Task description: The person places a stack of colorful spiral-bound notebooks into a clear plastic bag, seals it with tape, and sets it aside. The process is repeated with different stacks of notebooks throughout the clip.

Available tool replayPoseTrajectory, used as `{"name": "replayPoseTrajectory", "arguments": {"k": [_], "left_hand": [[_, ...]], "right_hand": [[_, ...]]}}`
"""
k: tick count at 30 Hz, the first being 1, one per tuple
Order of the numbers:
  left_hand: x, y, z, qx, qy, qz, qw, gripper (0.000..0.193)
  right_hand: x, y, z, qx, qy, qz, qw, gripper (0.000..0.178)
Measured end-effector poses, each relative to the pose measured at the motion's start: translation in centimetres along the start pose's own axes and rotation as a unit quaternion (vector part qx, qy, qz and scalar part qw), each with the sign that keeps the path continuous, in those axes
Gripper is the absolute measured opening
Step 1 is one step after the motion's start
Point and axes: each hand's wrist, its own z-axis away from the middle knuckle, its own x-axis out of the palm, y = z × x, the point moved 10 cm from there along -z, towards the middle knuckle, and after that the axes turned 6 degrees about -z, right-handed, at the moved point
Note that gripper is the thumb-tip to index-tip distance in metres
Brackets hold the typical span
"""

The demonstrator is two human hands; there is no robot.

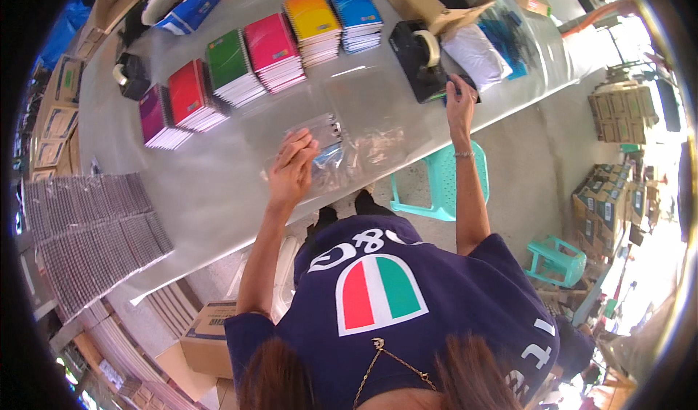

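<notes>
My left hand (294, 164) lies flat with its fingers stretched out over a clear plastic bag (374, 146) on the table. Beside those fingers shows a thin spiral-bound pad or notebook (324, 128), partly under the hand; glare hides how much of it is inside the bag. At the front end of a black tape dispenser (416, 72), my right hand (460, 106) has its fingers pinched together. Whatever is between them is too small to make out. A pale tape roll (430, 48) sits in that dispenser.
Stacks of spiral notebooks in purple (154, 115), red (187, 90), green (229, 57), pink (270, 42), yellow (311, 17) and blue (355, 8) line the table. Bound stacks (94, 228) stand left. A turquoise stool (443, 184) is at the near edge, a carton (207, 337) below left.
</notes>
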Motion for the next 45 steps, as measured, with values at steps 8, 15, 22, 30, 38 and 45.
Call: {"name": "replayPoseTrajectory", "arguments": {"k": [8,15,22,30,38,45], "left_hand": [[0.3,0.3,0.3,0.006,0.024,-0.020,0.999,0.017],[0.4,0.1,0.4,-0.005,0.017,-0.016,1.000,0.012],[0.7,0.4,0.9,0.015,0.011,-0.026,1.000,0.011],[0.9,0.5,1.3,0.081,0.025,-0.059,0.995,0.009],[0.3,1.3,0.7,0.106,0.038,-0.031,0.993,0.013],[0.4,0.9,0.9,0.098,0.026,-0.019,0.995,0.016]], "right_hand": [[1.4,3.2,-4.1,0.183,-0.185,-0.118,0.958,0.026],[0.3,3.4,-0.6,0.201,-0.168,-0.278,0.924,0.025],[-0.6,6.1,2.1,0.212,-0.175,-0.223,0.935,0.021],[0.3,3.3,8.6,0.190,-0.078,-0.051,0.977,0.022],[14.2,-11.4,21.7,0.235,-0.179,-0.322,0.899,0.025],[16.1,-11.9,22.2,0.247,-0.134,-0.297,0.913,0.029]]}}
